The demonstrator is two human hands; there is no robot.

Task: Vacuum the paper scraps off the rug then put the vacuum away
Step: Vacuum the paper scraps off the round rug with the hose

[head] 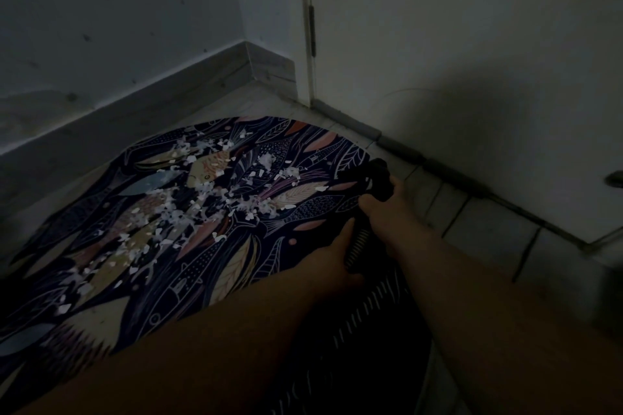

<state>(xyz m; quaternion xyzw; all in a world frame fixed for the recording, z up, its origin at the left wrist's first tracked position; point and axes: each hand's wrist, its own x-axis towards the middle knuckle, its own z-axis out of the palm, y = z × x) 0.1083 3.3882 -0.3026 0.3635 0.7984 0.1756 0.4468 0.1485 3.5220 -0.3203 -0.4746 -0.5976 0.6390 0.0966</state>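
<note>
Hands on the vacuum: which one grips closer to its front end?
The right hand, wrapped round the vacuum just behind its black head; the left hand holds the ribbed hose further back.

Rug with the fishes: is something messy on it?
Yes. White paper scraps lie scattered across the middle and left of the fish-patterned rug, like a spill. The left hand and right hand grip the black vacuum hose at the rug's right edge.

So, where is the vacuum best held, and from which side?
Grip the stiff-looking black end, where the right hand holds it, coming from the near side. The ribbed hose in the left hand looks flexible, so it only steadies.
</note>
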